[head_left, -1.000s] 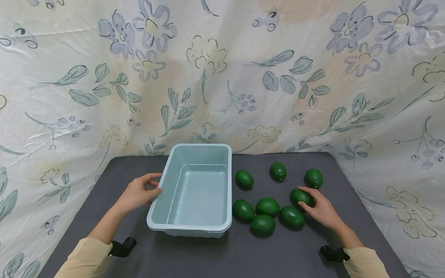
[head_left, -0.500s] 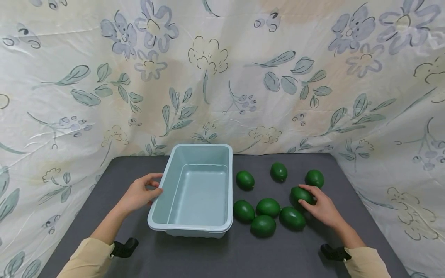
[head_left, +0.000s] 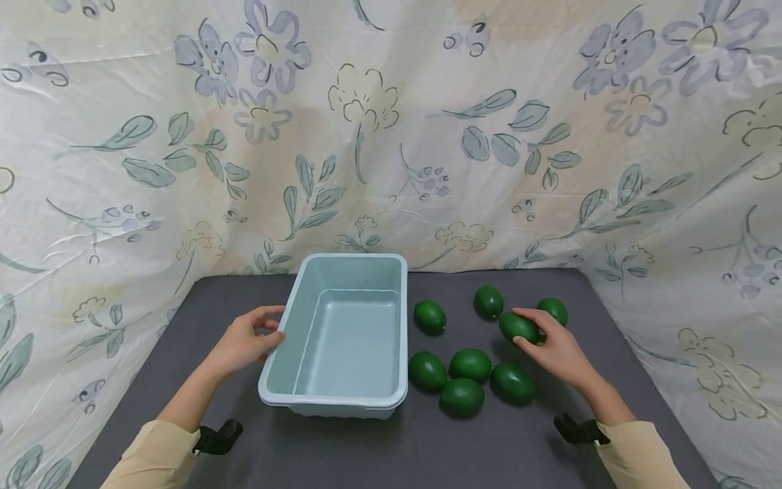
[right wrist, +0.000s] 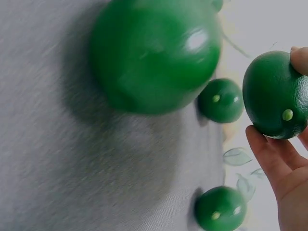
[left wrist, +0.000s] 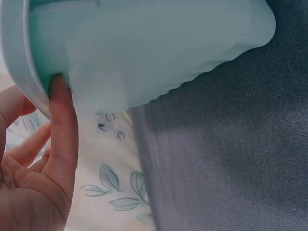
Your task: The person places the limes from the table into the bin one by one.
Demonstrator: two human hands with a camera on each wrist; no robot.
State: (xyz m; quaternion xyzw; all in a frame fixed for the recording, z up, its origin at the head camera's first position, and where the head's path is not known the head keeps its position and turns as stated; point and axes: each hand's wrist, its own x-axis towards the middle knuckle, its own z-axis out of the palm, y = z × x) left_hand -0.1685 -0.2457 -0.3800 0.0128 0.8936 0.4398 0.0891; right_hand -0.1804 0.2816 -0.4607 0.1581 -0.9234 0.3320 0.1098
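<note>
My left hand (head_left: 241,341) pinches the left rim of a pale blue-green plastic bin (head_left: 404,326). In the left wrist view a digit (left wrist: 62,130) presses up under the bin's rim against its outer wall (left wrist: 144,53). With thumb and fingers, my right hand (head_left: 562,353) holds a dark green avocado (head_left: 516,329) raised above the table. The right wrist view shows this held avocado (right wrist: 272,96) with its pale stem nub, clear of the cloth. Several more avocados (head_left: 512,384) lie right of the bin, the nearest ones clustered together.
The bin's interior (head_left: 354,346) shows a bare floor. A dark grey cloth (head_left: 342,455) covers the table. Floral fabric (head_left: 391,149) hangs behind and along the sides. At the back lie avocados (head_left: 489,302), another (head_left: 552,311) being partly behind the right hand.
My right hand has lifted the avocado off the table and shifted it slightly left and away from me. The left hand and the bin have stayed in place.
</note>
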